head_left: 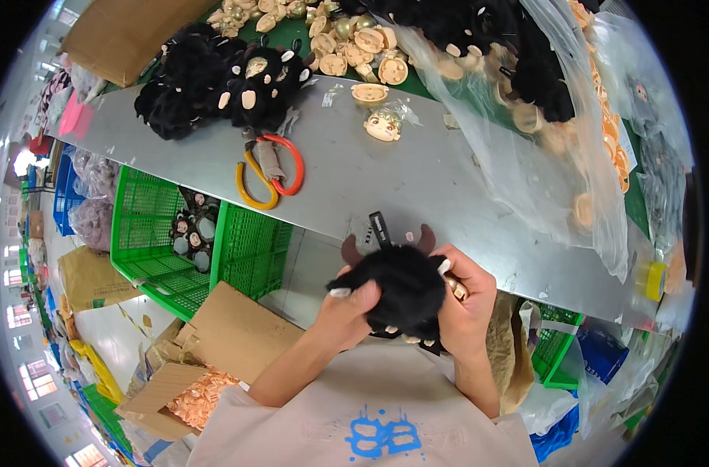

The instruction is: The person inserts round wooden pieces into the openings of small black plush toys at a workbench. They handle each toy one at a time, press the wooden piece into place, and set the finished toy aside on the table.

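Note:
Both my hands hold a black plush doll [405, 284] with brown horns and a dark tag at its top, just in front of the table's near edge. My left hand [347, 315] is closed on its left side, thumb pressed into the fur. My right hand [465, 300] grips the other side, and a small gold-beige piece [457, 289] shows between its fingers; its kind is partly hidden. Beyond the doll, a doll face [382, 125] and a beige oval shell [369, 93] lie on the grey table [424, 171]. Pliers [270, 167] with one red and one yellow handle rest to the left.
Black plush dolls [253, 86] are piled at the far left, beside many beige face parts [354, 47]. Clear plastic sheeting [518, 132] covers more pieces at right. Below the table's left edge stand a green crate [249, 245] and a cardboard box [156, 393] of orange pieces.

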The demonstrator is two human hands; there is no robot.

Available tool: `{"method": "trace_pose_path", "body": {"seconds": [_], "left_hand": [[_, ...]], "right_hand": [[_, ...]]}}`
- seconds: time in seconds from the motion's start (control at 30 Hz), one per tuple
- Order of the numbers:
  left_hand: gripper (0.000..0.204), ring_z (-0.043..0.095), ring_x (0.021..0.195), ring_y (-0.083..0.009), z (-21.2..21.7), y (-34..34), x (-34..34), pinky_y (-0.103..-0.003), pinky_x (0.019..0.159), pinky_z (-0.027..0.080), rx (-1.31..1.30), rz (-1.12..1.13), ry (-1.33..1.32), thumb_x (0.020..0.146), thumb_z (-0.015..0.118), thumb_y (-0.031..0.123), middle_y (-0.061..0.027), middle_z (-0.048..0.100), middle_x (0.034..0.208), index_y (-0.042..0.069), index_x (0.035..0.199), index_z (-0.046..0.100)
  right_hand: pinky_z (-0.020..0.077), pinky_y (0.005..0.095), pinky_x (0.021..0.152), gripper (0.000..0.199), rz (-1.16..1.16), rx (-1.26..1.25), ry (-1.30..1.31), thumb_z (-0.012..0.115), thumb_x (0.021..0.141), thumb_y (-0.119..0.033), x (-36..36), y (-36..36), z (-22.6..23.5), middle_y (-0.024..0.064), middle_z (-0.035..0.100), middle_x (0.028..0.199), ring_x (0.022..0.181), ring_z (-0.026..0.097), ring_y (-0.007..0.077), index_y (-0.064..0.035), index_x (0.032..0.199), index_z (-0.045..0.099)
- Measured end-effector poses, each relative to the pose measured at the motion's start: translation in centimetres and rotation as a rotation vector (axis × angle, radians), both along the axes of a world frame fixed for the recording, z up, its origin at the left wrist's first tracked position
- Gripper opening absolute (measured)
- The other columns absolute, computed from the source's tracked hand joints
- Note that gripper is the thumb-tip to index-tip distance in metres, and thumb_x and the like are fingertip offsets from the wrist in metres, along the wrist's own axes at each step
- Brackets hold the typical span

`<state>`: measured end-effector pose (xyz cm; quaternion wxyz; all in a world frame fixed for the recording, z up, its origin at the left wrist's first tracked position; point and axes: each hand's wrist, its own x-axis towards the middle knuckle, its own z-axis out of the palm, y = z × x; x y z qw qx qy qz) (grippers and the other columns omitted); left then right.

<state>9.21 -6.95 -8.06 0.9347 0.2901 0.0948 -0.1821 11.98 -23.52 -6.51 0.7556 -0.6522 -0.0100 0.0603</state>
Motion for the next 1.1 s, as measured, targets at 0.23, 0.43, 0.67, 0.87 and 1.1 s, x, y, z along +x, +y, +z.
{"method": "trace_pose_path", "body": {"seconds": [0.23,0.43,0.67,0.87,1.1], "left_hand": [[0.068,0.06,0.12,-0.0197,-0.4,0.5,1.4,-0.033,0.1,0.051,-0.126,-0.04,-0.123,0.095,0.069,0.042,-0.0107,0.06,0.133,0.0,0.142,0.045],[0.052,0.065,0.108,-0.0153,2.8,0.1,1.8,-0.031,0.093,0.054,0.388,0.081,-0.007,0.095,0.071,0.015,-0.0107,0.065,0.125,-0.006,0.138,0.05],[0.037,0.069,0.104,-0.0265,4.2,-1.1,1.7,-0.038,0.084,0.06,0.353,0.1,0.117,0.099,0.061,0.016,-0.0207,0.067,0.118,-0.004,0.13,0.054],[0.028,0.066,0.092,-0.0132,5.0,-0.2,0.9,-0.029,0.083,0.054,0.268,0.023,0.121,0.096,0.069,0.017,-0.0072,0.071,0.102,-0.004,0.115,0.067],[0.024,0.066,0.091,-0.0111,5.1,-0.7,0.8,-0.027,0.082,0.054,0.389,0.065,0.061,0.094,0.072,0.013,-0.0056,0.071,0.101,-0.004,0.111,0.068]], "right_hand": [[0.0451,0.0221,0.064,0.008,-0.056,-0.034,0.139,0.057,0.097,-0.003,0.0,0.3,1.3,0.0027,0.059,0.091,0.071,0.052,0.0056,0.0008,0.104,0.059],[0.0506,0.0235,0.056,0.045,-0.251,-0.008,-0.053,0.049,0.106,-0.039,-0.9,-0.8,1.8,0.015,0.069,0.095,0.067,0.063,0.0139,0.0037,0.12,0.052],[0.0404,0.0234,0.051,0.036,-0.056,0.088,-0.105,0.051,0.104,-0.019,-2.0,0.4,4.4,0.0126,0.062,0.079,0.058,0.049,0.0086,0.0009,0.129,0.034],[0.0557,0.0253,0.067,0.02,-0.033,0.027,0.05,0.059,0.099,-0.006,-1.3,1.0,3.8,0.0114,0.066,0.087,0.075,0.064,0.0123,0.0029,0.116,0.051],[0.0557,0.0261,0.067,0.024,-0.089,0.074,-0.056,0.06,0.1,-0.014,-2.1,0.4,3.9,0.0111,0.067,0.086,0.075,0.064,0.0128,0.005,0.114,0.053]]}}
